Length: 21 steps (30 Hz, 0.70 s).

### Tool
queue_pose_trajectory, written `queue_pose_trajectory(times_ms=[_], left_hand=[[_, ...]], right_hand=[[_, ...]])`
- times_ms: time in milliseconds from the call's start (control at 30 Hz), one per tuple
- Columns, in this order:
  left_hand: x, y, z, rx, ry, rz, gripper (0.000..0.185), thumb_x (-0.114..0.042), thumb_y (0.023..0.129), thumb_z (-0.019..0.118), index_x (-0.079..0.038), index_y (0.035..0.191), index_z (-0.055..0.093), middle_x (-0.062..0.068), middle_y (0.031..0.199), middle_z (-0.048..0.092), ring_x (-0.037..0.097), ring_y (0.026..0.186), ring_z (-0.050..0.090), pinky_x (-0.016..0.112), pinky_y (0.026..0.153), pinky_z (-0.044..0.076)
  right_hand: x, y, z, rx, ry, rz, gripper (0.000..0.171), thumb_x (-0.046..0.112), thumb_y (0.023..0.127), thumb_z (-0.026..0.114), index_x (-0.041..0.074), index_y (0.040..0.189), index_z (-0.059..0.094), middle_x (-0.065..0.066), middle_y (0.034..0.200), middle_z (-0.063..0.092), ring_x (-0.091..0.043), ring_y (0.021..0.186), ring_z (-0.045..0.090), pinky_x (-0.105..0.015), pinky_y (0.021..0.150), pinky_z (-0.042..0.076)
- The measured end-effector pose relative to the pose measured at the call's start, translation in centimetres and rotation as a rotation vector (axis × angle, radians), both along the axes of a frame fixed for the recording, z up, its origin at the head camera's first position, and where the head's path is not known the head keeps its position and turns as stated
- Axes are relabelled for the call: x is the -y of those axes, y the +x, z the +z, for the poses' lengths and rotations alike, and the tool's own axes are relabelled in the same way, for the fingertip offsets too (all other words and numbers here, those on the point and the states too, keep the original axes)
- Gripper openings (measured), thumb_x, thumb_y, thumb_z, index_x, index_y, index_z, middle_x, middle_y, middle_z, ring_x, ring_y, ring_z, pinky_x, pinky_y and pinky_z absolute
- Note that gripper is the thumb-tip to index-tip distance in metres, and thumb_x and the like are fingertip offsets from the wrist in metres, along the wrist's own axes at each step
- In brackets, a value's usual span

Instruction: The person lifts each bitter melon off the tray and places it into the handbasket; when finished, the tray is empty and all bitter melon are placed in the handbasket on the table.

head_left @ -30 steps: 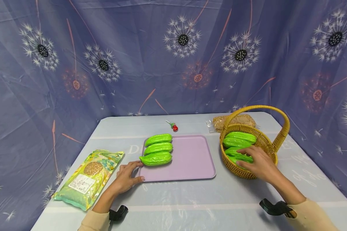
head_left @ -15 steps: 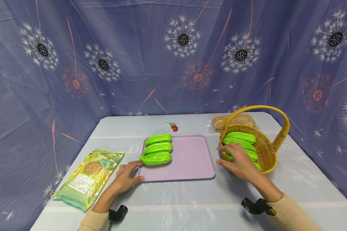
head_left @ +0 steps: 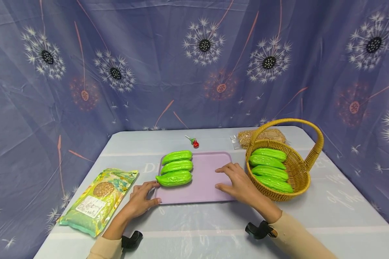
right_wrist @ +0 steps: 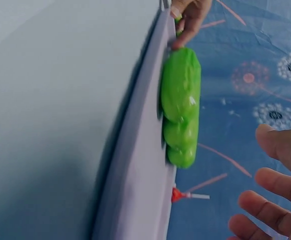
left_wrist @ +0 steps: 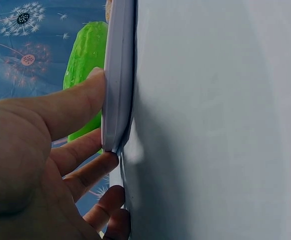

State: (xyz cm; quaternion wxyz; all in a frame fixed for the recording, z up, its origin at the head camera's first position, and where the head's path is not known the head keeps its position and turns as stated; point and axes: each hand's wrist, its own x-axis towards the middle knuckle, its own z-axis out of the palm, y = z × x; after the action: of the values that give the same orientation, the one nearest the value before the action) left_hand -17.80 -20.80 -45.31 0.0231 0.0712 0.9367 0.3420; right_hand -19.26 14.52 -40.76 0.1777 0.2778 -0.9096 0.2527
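Observation:
A purple tray lies mid-table with three green gourds in a row on its left part. My left hand rests at the tray's near left corner, its forefinger along the side rim and its thumb along the front rim; the left wrist view shows a fingertip pressed against the tray rim. My right hand hovers over the tray's right part with fingers spread and nothing in it. A woven basket with a hoop handle stands right of the tray and holds several green gourds.
A printed snack bag lies at the near left. A red lollipop sits behind the tray, and a clear packet of nuts lies behind the basket. A patterned blue curtain closes off the table's far side.
My right hand has left the gourds in the basket and moved left to above the tray, holding nothing. The left hand and the tray have stayed put.

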Motion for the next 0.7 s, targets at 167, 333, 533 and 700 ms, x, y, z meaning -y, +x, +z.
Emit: queue_pose_trajectory(times_ms=[167,333,533,700], left_hand=[[0.0,0.1,0.1,0.01,0.005,0.008,0.05,-0.024,0.079,0.073,-0.012,0.124,0.057,0.01,0.142,0.046,0.033,0.122,0.033,0.051,0.092,0.025],[0.0,0.0,0.0,0.01,0.007,0.006,0.05,-0.024,0.079,0.073,-0.012,0.125,0.057,0.01,0.143,0.046,0.032,0.121,0.033,0.05,0.092,0.024],[0.1,-0.1,0.0,0.01,0.011,0.002,0.049,-0.023,0.079,0.073,-0.012,0.125,0.057,0.01,0.143,0.046,0.032,0.121,0.033,0.049,0.091,0.024],[0.1,0.0,-0.1,0.008,0.01,0.004,0.049,-0.023,0.079,0.073,-0.012,0.125,0.057,0.01,0.142,0.046,0.032,0.12,0.034,0.05,0.091,0.023]], right_hand=[[1.8,-0.5,-0.5,-0.003,-0.011,0.04,0.044,0.03,0.075,0.078,0.013,0.113,0.064,-0.002,0.106,0.062,-0.017,0.094,0.049,-0.036,0.083,0.041],[3.5,-0.9,-0.9,0.016,-0.009,0.064,0.045,0.03,0.076,0.077,0.014,0.116,0.062,-0.001,0.108,0.062,-0.017,0.094,0.049,-0.034,0.083,0.041],[5.4,-1.5,-1.4,0.075,0.008,0.084,0.047,0.033,0.078,0.074,0.014,0.12,0.06,-0.001,0.112,0.061,-0.017,0.097,0.049,-0.034,0.085,0.042],[6.9,-2.0,-1.7,0.083,0.005,0.102,0.051,0.033,0.078,0.075,0.011,0.121,0.06,-0.004,0.115,0.06,-0.019,0.1,0.049,-0.035,0.085,0.042]])
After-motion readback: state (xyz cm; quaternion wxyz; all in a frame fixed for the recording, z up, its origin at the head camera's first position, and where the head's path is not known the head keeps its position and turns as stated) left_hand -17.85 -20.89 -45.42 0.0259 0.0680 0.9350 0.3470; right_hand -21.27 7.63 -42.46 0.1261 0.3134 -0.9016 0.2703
